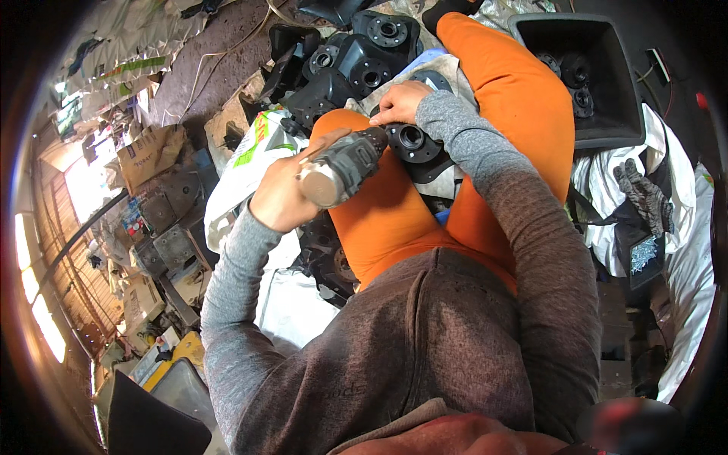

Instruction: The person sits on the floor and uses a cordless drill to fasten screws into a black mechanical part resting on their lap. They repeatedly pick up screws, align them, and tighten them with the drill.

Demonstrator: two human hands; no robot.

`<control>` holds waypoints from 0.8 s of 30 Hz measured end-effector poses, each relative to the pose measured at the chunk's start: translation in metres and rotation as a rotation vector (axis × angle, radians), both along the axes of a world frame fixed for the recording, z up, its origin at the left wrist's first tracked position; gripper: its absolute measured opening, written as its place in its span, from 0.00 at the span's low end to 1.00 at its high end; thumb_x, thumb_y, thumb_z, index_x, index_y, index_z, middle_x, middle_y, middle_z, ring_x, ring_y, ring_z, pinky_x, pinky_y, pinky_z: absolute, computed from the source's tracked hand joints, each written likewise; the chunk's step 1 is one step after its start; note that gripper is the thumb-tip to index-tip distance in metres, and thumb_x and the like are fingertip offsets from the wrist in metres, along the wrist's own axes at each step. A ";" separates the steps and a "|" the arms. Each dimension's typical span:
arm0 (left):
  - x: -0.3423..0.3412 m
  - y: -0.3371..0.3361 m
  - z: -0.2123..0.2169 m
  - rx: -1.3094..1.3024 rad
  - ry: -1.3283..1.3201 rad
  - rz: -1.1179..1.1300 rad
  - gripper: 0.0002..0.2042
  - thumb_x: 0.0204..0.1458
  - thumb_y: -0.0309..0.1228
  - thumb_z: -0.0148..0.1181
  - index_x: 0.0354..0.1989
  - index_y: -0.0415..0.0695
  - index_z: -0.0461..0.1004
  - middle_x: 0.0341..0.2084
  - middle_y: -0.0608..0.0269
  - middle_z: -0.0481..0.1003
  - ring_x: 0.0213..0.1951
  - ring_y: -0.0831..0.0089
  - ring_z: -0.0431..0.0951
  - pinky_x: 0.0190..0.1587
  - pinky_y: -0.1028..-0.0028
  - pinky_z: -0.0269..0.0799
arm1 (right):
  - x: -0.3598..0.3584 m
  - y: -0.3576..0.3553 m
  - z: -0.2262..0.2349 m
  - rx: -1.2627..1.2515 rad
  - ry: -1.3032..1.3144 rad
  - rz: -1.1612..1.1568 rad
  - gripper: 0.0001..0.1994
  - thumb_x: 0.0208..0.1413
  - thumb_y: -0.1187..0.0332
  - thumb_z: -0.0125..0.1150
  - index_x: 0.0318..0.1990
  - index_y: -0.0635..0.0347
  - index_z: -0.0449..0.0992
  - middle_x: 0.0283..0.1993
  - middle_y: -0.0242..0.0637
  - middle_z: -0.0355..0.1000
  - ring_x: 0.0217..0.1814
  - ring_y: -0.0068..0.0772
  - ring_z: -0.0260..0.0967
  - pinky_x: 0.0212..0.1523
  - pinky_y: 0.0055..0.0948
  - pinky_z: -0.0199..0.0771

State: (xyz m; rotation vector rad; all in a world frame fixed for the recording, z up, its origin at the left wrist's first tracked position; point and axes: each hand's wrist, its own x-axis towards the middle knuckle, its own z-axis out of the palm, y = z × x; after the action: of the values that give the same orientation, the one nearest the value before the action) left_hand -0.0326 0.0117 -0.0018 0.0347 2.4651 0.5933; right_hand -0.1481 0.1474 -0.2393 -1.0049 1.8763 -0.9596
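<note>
My left hand (282, 196) is wrapped round a grey and black cordless drill (339, 170), held level over my left thigh. Its dark chuck points right, at a black part with a round flange (413, 139) that sits between my thighs on light cloth. This part has a central hole and smaller holes around it. My right hand (402, 103) lies over its far left edge, fingers drawn together close to the drill's front end. What those fingertips pinch is hidden.
Several similar black flanged parts (370, 70) are heaped beyond my knees. A black bin (523, 29) at the far right holds more round black pieces. On the right lie a grey glove (644, 196) and a small dark tray (635, 282) of screws. A white bag (246, 178) is beside my left leg.
</note>
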 end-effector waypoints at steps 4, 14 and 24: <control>0.034 0.006 0.026 0.045 0.073 0.032 0.29 0.47 0.30 0.64 0.61 0.49 0.66 0.55 0.57 0.73 0.51 0.60 0.78 0.54 0.68 0.72 | 0.008 0.026 0.021 -0.131 -0.074 -0.279 0.32 0.43 0.39 0.65 0.51 0.49 0.76 0.52 0.43 0.73 0.58 0.48 0.67 0.57 0.40 0.66; 0.187 0.056 -0.066 0.090 0.052 0.104 0.40 0.40 0.28 0.66 0.67 0.53 0.58 0.42 0.49 0.73 0.38 0.51 0.77 0.41 0.58 0.75 | 0.064 0.070 0.032 -0.085 0.433 -0.155 0.26 0.47 0.61 0.70 0.55 0.47 0.70 0.68 0.41 0.56 0.66 0.50 0.59 0.63 0.40 0.64; 0.220 -0.014 -0.011 0.320 0.490 0.383 0.26 0.45 0.31 0.66 0.56 0.43 0.71 0.49 0.54 0.74 0.50 0.57 0.74 0.53 0.62 0.68 | 0.016 0.111 0.101 -0.661 -0.641 -0.747 0.19 0.55 0.63 0.63 0.54 0.56 0.73 0.56 0.40 0.70 0.58 0.31 0.67 0.55 0.31 0.68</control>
State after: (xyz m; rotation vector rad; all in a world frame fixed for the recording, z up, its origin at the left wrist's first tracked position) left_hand 0.1878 -0.0023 -0.0131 -0.1914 2.8368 1.2708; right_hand -0.1325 0.2582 -0.1382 -0.2034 1.3746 -2.1357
